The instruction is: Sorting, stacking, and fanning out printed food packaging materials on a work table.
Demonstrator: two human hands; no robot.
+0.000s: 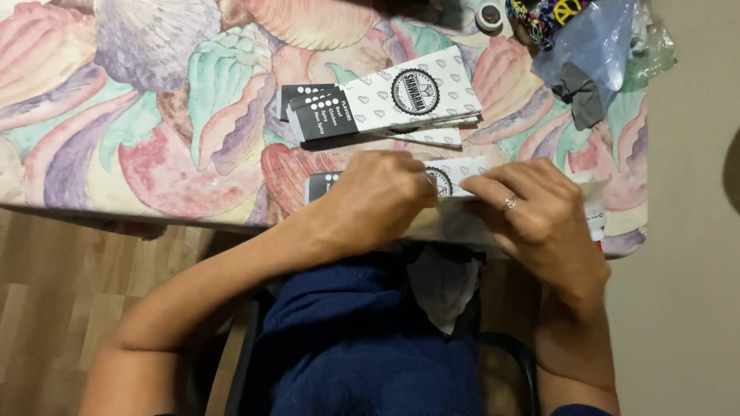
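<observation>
A flat white cardboard sleeve (455,174) with a black end and a round black emblem lies at the near edge of the table. My left hand (378,200) presses down on its left half, fingers curled over it. Fingertips of my right hand (539,219), which wears a ring, pinch the sleeve's right end. A clear plastic wrapper (593,204) sticks out beyond my right hand. A small stack of the same white and black sleeves (385,104) lies further back on the table.
The table carries a cloth (139,115) printed with large pastel shells. At the far right corner sit a roll of tape (489,15), a colourful patterned item (547,15) and crumpled plastic bags (601,54). Wooden floor shows at left, my dark blue lap below.
</observation>
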